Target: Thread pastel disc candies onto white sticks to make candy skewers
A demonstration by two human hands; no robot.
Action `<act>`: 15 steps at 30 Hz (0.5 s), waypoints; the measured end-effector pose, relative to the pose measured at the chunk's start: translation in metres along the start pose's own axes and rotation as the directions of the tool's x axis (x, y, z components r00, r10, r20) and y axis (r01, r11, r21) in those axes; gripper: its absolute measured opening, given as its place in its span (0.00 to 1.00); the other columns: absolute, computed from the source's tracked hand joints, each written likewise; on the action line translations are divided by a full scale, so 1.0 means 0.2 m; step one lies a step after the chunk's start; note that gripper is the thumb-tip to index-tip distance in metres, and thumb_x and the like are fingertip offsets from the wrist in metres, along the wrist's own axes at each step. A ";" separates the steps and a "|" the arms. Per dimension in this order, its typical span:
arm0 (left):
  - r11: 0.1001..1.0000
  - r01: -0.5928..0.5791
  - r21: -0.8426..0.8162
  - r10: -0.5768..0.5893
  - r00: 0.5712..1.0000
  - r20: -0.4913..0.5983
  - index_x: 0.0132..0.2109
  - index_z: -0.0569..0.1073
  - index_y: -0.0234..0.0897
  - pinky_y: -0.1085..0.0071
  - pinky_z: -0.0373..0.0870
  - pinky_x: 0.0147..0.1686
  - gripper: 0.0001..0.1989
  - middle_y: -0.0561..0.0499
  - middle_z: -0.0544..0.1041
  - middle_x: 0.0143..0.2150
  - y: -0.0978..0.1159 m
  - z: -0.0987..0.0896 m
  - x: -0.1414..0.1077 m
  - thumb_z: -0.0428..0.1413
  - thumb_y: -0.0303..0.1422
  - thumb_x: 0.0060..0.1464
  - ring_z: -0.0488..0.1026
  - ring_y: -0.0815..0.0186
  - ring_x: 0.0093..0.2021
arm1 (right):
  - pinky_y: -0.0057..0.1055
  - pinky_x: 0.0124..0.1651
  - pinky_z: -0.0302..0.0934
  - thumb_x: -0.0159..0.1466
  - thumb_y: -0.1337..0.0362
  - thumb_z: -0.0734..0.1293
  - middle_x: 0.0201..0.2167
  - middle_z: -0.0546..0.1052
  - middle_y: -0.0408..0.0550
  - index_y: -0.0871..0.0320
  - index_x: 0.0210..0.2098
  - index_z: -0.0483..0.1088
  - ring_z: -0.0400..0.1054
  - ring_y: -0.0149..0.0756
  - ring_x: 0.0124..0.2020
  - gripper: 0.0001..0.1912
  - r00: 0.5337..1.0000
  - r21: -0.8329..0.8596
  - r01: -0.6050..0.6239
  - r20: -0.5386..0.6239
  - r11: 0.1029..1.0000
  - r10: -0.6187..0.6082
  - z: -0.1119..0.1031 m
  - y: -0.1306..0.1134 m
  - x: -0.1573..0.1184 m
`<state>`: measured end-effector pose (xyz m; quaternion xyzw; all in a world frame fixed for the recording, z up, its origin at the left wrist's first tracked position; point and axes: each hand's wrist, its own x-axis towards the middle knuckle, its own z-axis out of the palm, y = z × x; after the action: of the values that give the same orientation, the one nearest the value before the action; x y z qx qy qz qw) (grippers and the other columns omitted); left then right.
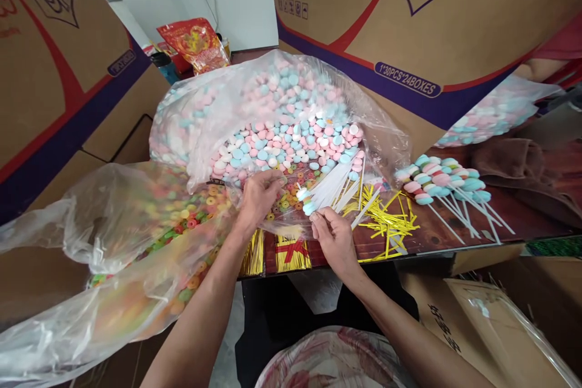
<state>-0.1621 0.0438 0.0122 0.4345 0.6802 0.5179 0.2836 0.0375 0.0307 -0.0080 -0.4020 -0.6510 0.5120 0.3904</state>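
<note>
My right hand point(334, 236) is closed on a candy skewer point(305, 200), a stick threaded with white and blue marshmallows and a coloured piece between them. Its bare tip points up and to the left. Just left of it, my left hand point(262, 193) has its fingertips pinched together over colourful ring candies point(291, 197); what they hold is too small to make out. Pink, white and blue marshmallows point(282, 148) spill from a clear plastic bag point(218, 97) behind both hands. White sticks point(334, 185) lie beside the skewer.
Gold twist ties point(391, 218) lie right of my right hand, with several threaded skewers point(445, 182) farther right. A plastic bag of ring candies point(195, 224) spreads leftward. Large cardboard boxes point(364, 30) stand behind and at left. Packs of twist ties point(292, 253) rest at the table's front edge.
</note>
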 end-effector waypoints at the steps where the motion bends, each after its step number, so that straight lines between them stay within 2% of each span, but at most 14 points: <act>1: 0.996 0.050 -0.078 -0.048 0.999 0.024 0.36 0.80 0.37 0.70 0.65 0.24 0.12 0.51 0.77 0.23 0.01 0.01 -0.01 0.66 0.41 0.48 0.72 0.64 0.23 | 0.29 0.30 0.55 0.70 0.59 0.60 0.19 0.63 0.38 0.54 0.25 0.61 0.59 0.31 0.23 0.17 1.000 0.001 -0.004 0.009 1.000 0.004 0.00 0.00 0.00; 3: 0.978 0.101 -0.181 -0.094 0.995 0.045 0.35 0.77 0.36 0.72 0.64 0.23 0.15 0.52 0.75 0.21 0.02 0.02 -0.04 0.68 0.42 0.45 0.72 0.66 0.21 | 0.29 0.29 0.54 0.70 0.59 0.60 0.19 0.63 0.38 0.54 0.24 0.61 0.58 0.31 0.22 0.17 0.999 0.006 -0.013 0.032 1.000 0.013 0.00 0.00 0.00; 9: 0.901 0.123 -0.417 -0.087 0.991 0.105 0.33 0.73 0.37 0.75 0.65 0.24 0.20 0.55 0.75 0.24 0.02 0.04 -0.11 0.71 0.42 0.40 0.71 0.71 0.23 | 0.28 0.27 0.54 0.69 0.58 0.61 0.19 0.64 0.38 0.55 0.25 0.63 0.59 0.30 0.22 0.16 0.996 0.033 -0.027 0.084 0.999 0.024 -0.01 -0.02 0.00; 15: 0.861 0.154 -0.484 -0.107 0.986 0.125 0.33 0.74 0.37 0.75 0.68 0.27 0.19 0.55 0.76 0.26 0.01 0.02 -0.14 0.72 0.41 0.39 0.71 0.72 0.25 | 0.28 0.27 0.53 0.69 0.58 0.61 0.19 0.62 0.38 0.55 0.25 0.63 0.57 0.30 0.22 0.16 0.994 -0.025 -0.001 0.106 1.000 0.004 -0.02 -0.01 -0.01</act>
<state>-0.1443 0.0216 0.0117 0.3246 0.5397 0.6326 0.4508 0.0411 0.0292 -0.0048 -0.3797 -0.6769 0.5249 0.3495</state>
